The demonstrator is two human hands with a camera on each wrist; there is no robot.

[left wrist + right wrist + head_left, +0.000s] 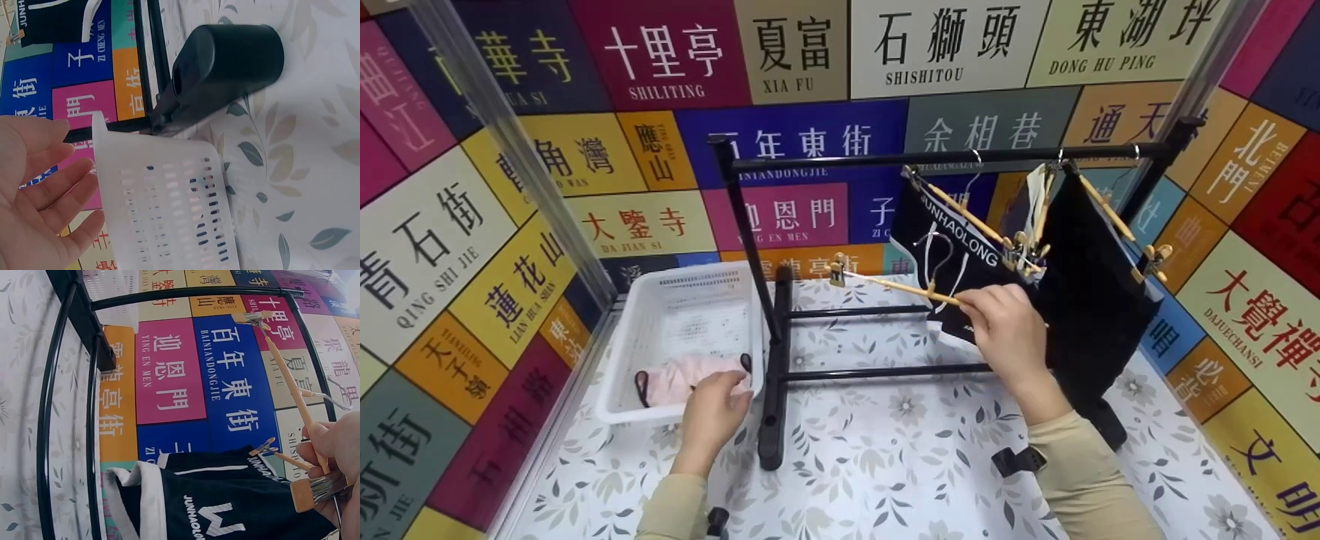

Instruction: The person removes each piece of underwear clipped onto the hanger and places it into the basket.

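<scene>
My right hand (1009,337) grips one end of a wooden clip hanger (896,285) in front of the rack, its metal hook pointing up. A far-end clip (251,319) carries nothing in the right wrist view. My left hand (712,412) is over the near rim of a white plastic basket (611,367), close above a pink garment with black loops (675,379). In the left wrist view the left fingers (67,191) are loosely bent beside the basket wall, with nothing visible between them. Behind the right hand hang black shorts with white trim (906,214).
The black clothes rack (840,161) stands right of the basket, its foot (770,420) beside it. Another black garment (1080,300) hangs at the right, with a white piece (1035,191) between. Sign-patterned walls (802,67) enclose the floral surface (885,465).
</scene>
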